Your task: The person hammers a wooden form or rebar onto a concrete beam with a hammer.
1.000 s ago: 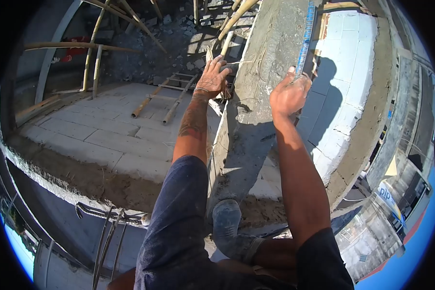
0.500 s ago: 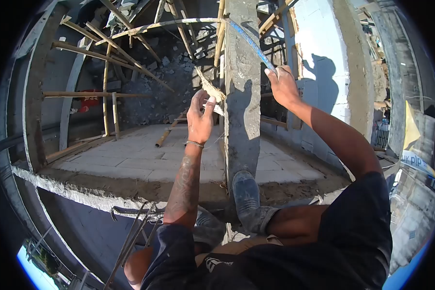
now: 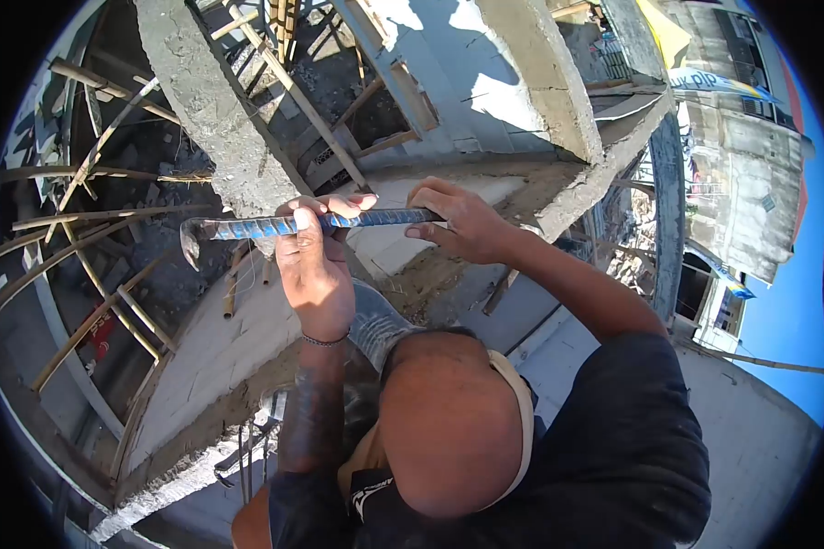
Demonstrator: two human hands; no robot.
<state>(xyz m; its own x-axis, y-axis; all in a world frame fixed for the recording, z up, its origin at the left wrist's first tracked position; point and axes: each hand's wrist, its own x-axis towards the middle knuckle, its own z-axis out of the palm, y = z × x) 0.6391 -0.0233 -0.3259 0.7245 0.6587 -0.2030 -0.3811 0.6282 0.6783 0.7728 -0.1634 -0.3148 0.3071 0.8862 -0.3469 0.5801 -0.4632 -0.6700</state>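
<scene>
A crowbar [image 3: 270,225] with a dark hooked end and worn blue wrapping lies almost level across the view, hook to the left. My right hand [image 3: 467,222] grips its right end between thumb and fingers. Around the middle of the bar is my left hand [image 3: 316,274], thumb on the near side and fingers behind and above it. A bracelet [image 3: 325,339] circles my left wrist. Below the hands is my bent knee [image 3: 453,421]. Behind the bar runs a rough concrete beam [image 3: 215,110].
Bamboo poles [image 3: 92,165] cross a deep, rubble-strewn space at left. A pale block wall [image 3: 471,69] and a concrete column [image 3: 545,82] stand beyond. Bent reinforcing bars [image 3: 247,457] stick up near the ledge [image 3: 174,471] at lower left. Buildings show at right.
The view has turned to the right. My right hand has brought the crowbar down from its raised position to level, and my left hand has closed on it.
</scene>
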